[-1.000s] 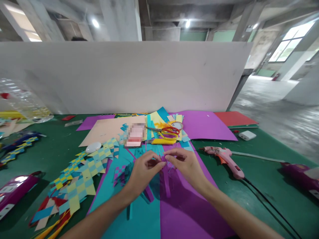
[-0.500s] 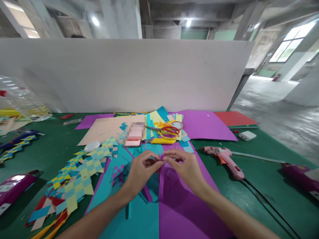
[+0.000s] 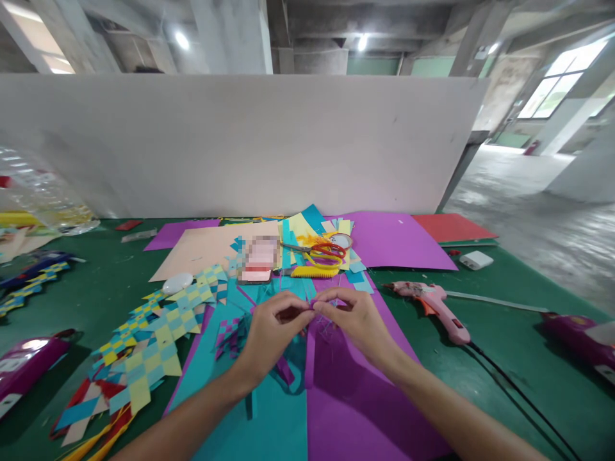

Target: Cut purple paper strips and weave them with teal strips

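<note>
My left hand (image 3: 273, 333) and my right hand (image 3: 358, 320) meet at the middle, thumbs and forefingers pinched together. Between the fingertips shows a bit of purple paper strip (image 3: 312, 305); the rest of it is mostly hidden by the fingers. Below them lie a teal sheet (image 3: 273, 426) and a purple sheet (image 3: 369, 419), side by side. Purple and teal strips, among them a folded purple strip (image 3: 285, 370), lie under my left hand. Beside that wrist is a small woven purple-and-teal piece (image 3: 228, 333).
Beyond the hands lie scissors (image 3: 331, 251), a yellow utility knife (image 3: 314, 273) and a phone (image 3: 259, 259). A pink glue gun (image 3: 435, 304) with its cord is at right. Woven yellow-and-blue pieces (image 3: 154, 352) cover the left. A white panel (image 3: 240, 147) stands behind.
Both hands keep their pinch in nearly the same place, with only slight finger movement. The folded purple strip under my left hand has shifted a little.
</note>
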Motion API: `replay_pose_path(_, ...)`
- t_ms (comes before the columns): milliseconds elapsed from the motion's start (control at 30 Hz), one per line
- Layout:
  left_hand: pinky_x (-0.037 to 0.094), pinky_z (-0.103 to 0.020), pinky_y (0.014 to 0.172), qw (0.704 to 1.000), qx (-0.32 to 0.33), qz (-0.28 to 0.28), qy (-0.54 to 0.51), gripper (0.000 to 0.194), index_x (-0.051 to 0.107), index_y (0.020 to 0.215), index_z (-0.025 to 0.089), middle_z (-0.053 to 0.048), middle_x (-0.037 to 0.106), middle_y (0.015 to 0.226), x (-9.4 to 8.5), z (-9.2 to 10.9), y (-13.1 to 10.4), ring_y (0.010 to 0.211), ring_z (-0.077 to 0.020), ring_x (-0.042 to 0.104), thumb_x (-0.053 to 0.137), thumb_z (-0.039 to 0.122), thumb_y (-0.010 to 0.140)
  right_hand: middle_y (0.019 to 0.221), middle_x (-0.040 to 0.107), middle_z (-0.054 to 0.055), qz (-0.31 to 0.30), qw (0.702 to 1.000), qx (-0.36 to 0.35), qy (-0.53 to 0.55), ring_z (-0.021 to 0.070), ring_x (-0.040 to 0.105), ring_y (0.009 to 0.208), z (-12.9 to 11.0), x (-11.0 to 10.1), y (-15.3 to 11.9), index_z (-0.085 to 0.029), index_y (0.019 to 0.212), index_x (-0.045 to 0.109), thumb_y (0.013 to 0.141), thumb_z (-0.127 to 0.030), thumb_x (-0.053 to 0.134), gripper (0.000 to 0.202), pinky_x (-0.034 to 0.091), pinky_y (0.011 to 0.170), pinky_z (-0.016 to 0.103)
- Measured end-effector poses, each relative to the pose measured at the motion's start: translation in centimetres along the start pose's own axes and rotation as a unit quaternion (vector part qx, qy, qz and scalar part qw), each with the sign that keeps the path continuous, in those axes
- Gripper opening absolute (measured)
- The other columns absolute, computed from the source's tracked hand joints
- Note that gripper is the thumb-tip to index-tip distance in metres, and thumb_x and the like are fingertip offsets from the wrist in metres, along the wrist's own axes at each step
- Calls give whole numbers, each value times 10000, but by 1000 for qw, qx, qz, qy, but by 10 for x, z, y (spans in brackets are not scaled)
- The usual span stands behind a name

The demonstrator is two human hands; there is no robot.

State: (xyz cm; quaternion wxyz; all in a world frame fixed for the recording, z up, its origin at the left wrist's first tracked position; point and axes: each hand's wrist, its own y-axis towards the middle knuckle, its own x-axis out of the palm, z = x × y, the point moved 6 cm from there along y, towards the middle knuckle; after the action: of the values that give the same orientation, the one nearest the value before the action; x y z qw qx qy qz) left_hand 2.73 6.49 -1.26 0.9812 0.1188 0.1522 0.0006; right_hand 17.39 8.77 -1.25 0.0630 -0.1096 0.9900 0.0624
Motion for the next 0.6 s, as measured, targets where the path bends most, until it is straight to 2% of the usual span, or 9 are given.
replay_pose_path(200, 468, -226, 536, 1000, -2, -3, 13, 149, 693, 726, 159, -27, 618, 731, 0, 0, 1, 625, -138, 588, 686, 301, 769, 685, 660, 0, -3, 1000, 22, 6, 111, 509, 578, -1, 0, 0, -173, 702, 691, 718, -291, 673, 121, 383, 534, 240)
replay_pose_path(600, 468, -231, 534, 1000, 4, 2, 9, 152, 698, 694, 173, -35, 623, 715, 0, 3, 1, 651, -156, 593, 689, 309, 761, 692, 670, 1, -9, 1000, 11, 13, 130, 563, 636, -4, 1, 1, -185, 704, 691, 720, -277, 671, 96, 398, 565, 245)
